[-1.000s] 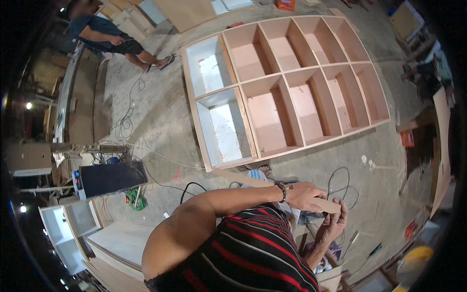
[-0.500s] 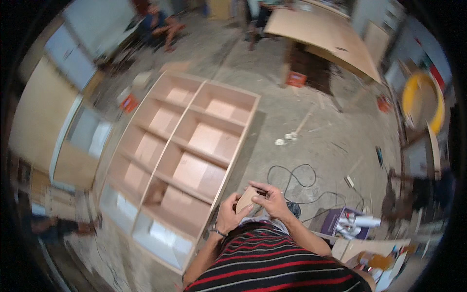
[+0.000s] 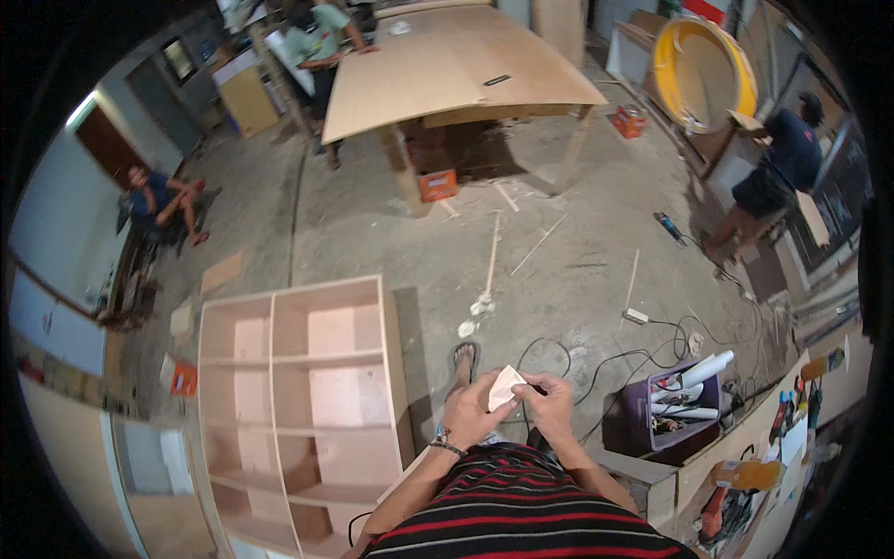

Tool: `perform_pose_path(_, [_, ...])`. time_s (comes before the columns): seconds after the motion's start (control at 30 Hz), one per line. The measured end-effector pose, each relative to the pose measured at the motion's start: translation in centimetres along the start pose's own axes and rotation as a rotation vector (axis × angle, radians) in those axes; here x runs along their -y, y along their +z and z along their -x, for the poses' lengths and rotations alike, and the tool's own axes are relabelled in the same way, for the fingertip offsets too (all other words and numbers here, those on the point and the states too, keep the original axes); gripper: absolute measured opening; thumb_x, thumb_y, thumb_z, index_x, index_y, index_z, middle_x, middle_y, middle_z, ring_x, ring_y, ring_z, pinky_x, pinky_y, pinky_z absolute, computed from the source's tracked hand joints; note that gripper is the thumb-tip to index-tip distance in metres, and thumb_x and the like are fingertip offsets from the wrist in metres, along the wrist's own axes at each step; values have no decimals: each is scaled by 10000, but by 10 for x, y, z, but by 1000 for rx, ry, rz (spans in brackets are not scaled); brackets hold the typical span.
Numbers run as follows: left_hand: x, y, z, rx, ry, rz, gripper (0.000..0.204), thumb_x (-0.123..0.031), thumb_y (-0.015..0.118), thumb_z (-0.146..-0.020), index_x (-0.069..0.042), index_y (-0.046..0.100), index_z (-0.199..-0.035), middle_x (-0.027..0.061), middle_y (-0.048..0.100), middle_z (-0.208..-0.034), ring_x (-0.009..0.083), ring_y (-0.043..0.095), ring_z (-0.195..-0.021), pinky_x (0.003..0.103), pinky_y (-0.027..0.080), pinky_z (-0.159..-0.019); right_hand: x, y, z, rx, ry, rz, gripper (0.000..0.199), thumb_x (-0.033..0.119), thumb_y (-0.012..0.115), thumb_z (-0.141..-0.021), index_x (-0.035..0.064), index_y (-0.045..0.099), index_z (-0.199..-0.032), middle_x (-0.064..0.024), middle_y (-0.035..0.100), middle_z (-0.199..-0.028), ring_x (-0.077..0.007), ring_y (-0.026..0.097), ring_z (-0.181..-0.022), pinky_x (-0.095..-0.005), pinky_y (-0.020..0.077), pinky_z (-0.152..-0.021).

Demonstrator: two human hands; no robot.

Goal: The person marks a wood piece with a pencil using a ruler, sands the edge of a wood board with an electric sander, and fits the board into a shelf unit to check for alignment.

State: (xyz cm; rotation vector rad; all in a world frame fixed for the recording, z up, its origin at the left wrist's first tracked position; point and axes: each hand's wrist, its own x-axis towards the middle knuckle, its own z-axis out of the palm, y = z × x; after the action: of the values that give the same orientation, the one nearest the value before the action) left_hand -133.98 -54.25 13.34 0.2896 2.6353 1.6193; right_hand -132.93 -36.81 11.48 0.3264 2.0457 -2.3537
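Note:
A small folded tan sheet [image 3: 506, 387] with a pointed top is held between my two hands in front of my body. My left hand [image 3: 472, 410] closes on its left side, wrist banded by a dark bracelet. The fingers and thumb of my right hand [image 3: 548, 406] grip its right edge. To the left of my hands lies a large wooden shelf unit [image 3: 274, 373], its open compartments facing up, two columns wide.
A purple crate [image 3: 652, 410] of white rolls stands at right, by a cluttered bench [image 3: 694, 484]. Black cable [image 3: 596, 373] loops over the floor. A big plywood-topped table [image 3: 447, 70] stands ahead. One person [image 3: 787, 154] works at right, another [image 3: 317, 47] at the table; a third [image 3: 160, 200] sits.
My view has swung right, so the shelf unit sits lower and further left and the table shows more fully. The folded sheet has turned in my hands, its point now upward.

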Motion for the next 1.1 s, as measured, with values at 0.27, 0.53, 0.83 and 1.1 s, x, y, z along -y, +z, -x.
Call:
perform_pose_path(0.27, [31,-12,-219,282,171,-252,616,-423,832,-821,-175,678,-1363,145,774,-1083,364,752,-903,485,600,-789,48,14,-179,-234,152,-100,217,69,773,-923,-47,755,-1105,-57,753,-931,-119,680,-810,-278,545,-748])
perform_pose_path(0.53, [46,-2,-362,577,184,-328,645,-475,787,-844,-274,614,-1432,157,766,-1044,376,745,-913,498,592,-783,62,-8,-304,-282,261,32,211,163,846,-875,-28,789,-945,-78,747,-835,-117,663,-736,-279,519,-669])
perform_pose_path(0.83, [25,103,-532,593,220,-291,584,-357,836,-801,-127,697,-1319,205,756,-1023,415,739,-925,505,578,-790,28,-108,-461,-479,146,55,226,207,768,-927,-15,755,-887,-31,683,-732,-90,599,-668,-300,486,-591])
perform_pose_path(1.1, [11,179,-751,446,135,-93,638,-247,896,-771,-54,693,-1344,211,757,-1185,342,746,-1091,407,573,-932,47,-424,-602,-1266,-46,185,316,279,705,-989,-22,753,-903,-24,628,-668,-100,569,-570,-291,440,-510])
